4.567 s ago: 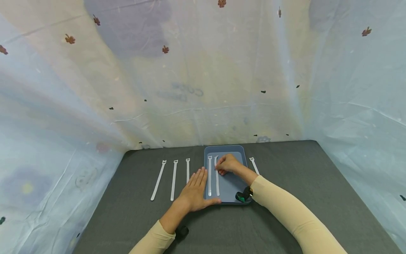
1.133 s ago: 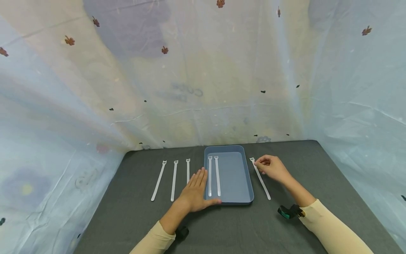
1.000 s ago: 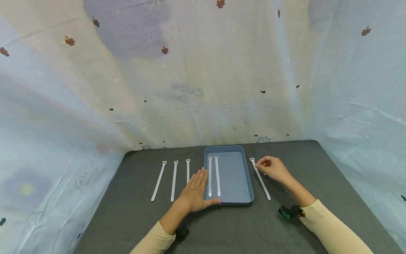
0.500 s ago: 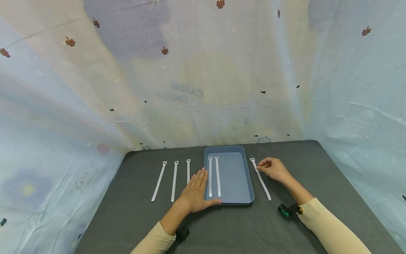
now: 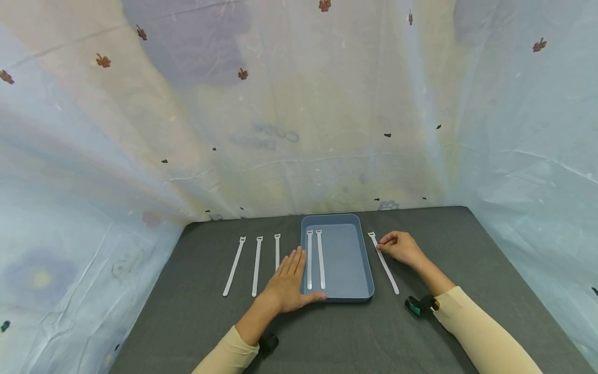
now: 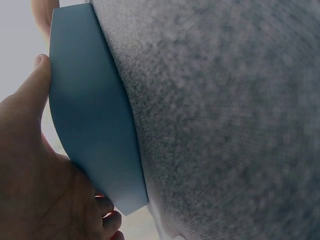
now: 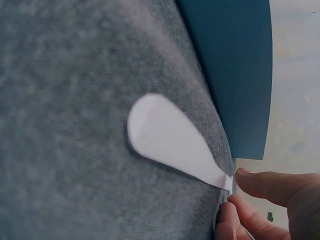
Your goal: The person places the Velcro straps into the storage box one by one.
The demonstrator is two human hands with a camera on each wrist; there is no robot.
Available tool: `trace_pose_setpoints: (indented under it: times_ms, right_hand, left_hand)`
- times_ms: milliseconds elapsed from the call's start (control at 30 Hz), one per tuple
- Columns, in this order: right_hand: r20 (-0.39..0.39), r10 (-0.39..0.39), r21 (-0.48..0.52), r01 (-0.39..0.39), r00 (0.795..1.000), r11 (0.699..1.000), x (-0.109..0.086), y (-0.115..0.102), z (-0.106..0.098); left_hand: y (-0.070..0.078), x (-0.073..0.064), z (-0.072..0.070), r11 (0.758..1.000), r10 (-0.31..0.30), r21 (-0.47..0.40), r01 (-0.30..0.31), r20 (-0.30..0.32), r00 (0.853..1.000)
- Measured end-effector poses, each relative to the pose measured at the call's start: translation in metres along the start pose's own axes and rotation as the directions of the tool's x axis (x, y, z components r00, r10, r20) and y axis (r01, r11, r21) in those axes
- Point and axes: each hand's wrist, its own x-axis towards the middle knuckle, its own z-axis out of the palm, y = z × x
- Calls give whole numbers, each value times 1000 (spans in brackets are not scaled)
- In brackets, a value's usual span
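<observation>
A blue-grey tray (image 5: 343, 259) stands on the table with two white cable ties lying lengthwise in its left part, a left one (image 5: 309, 265) and a right one (image 5: 321, 265). My left hand (image 5: 286, 285) lies against the tray's left side, fingers straight, its thumb along the near rim. To the right of the tray my right hand (image 5: 403, 248) pinches another white cable tie (image 5: 389, 272) by its upper part, close below the buckle end. In the right wrist view, thumb and forefinger sit at the far end of this cable tie (image 7: 165, 135), its rounded tail lying on the cloth.
Left of the tray, several more white cable ties lie apart: an outer one (image 5: 233, 267), a middle one (image 5: 257, 267) and one partly hidden by my left hand (image 5: 277, 249). Dark grey cloth (image 5: 327, 337) covers the table. A patterned curtain (image 5: 299, 171) hangs behind.
Earlier my right hand held a cable tie inside the tray; that tie now lies there released. The hand has moved right to the tie outside. My left hand has stayed in place.
</observation>
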Motion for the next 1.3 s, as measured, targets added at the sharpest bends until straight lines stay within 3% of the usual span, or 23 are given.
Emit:
trace_pose_setpoints:
  times_ms: [200, 500, 700, 1300]
  right_hand:
    - [3, -28, -5, 28, 1000, 1000, 3, 2, 3]
    - [-22, -1, 8, 2, 1000, 1000, 5, 0, 7]
    - [-38, 21, -24, -22, 999, 999, 7, -2, 9]
    - [-31, 37, -44, -38, 999, 998, 4, -7, 9]
  left_hand:
    - [0, 0, -1, 1000, 0, -7, 0, 1, 1000]
    - [-2, 0, 3, 999, 3, -38, -3, -4, 1000]
    - [-1, 0, 1, 1000, 2, -13, -2, -10, 1000]
    - [-1, 0, 2, 1000, 2, -25, -2, -12, 1000]
